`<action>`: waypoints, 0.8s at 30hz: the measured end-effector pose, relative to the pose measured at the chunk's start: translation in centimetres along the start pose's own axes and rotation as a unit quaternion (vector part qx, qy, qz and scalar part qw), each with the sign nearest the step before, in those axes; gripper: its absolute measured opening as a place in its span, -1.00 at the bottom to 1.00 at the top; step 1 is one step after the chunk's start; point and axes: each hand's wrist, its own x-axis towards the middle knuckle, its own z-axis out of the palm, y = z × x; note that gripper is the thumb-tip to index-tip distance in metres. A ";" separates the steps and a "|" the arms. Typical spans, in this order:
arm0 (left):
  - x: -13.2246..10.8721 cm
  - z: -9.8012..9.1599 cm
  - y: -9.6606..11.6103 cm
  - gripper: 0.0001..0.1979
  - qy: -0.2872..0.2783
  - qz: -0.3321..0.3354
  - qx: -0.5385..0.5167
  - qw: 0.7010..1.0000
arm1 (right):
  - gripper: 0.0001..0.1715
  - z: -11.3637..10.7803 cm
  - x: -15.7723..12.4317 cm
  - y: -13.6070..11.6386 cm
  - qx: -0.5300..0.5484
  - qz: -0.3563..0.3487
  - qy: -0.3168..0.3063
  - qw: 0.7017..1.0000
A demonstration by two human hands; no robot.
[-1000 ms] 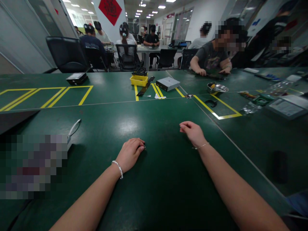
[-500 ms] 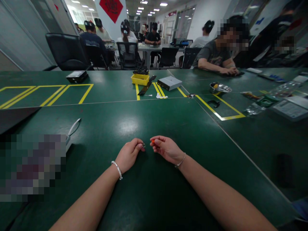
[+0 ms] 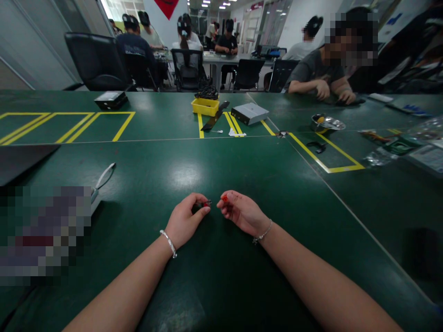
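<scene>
My left hand (image 3: 188, 214) is closed in a pinch, with thumb and forefinger around a small silvery piece (image 3: 208, 203) that has some red by it. Most of that piece is hidden by the fingers, and its kind is too small to tell. Facing it across a narrow gap, my right hand (image 3: 244, 212) pinches a small orange-red piece (image 3: 225, 198) between thumb and fingertips. The two pieces are apart. Both hands are over the middle of the green table (image 3: 166, 166).
A blurred-out flat object (image 3: 48, 230) with a white cord loop (image 3: 104, 177) lies left. Farther off are a yellow bin (image 3: 205, 107), a grey metal box (image 3: 249, 113), a metal bowl (image 3: 327, 123) and a black clip-like item (image 3: 316, 146). A person (image 3: 318, 69) sits across the table.
My left thumb and forefinger have parted slightly, and the silvery piece shows differently. My right hand has turned a little, still pinching the orange-red piece. The whole view has shifted slightly.
</scene>
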 end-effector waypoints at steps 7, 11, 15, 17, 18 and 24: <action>0.0 0.1 0.0 -0.86 0.032 0.034 0.039 0.998 | -0.81 0.5 0.1 0.5 -0.022 -0.022 0.050 0.998; -0.1 0.2 -0.2 -0.85 0.045 0.081 0.040 0.995 | -0.80 1.2 0.1 1.1 -0.081 -0.057 0.081 0.992; -0.2 0.2 0.2 -0.87 0.052 0.119 0.054 0.990 | -0.80 1.9 0.3 1.8 -0.163 -0.102 0.121 0.974; -0.3 0.2 0.5 -0.89 0.048 0.137 0.070 0.987 | -0.81 2.1 0.3 2.0 -0.179 -0.122 0.146 0.965; -0.4 0.2 0.6 -0.89 0.047 0.143 0.078 0.985 | -0.80 2.2 0.3 2.1 -0.181 -0.127 0.154 0.963; -0.4 0.1 0.7 -0.92 0.078 0.143 0.108 0.981 | -0.78 2.7 -0.2 2.2 -0.162 -0.121 0.154 0.967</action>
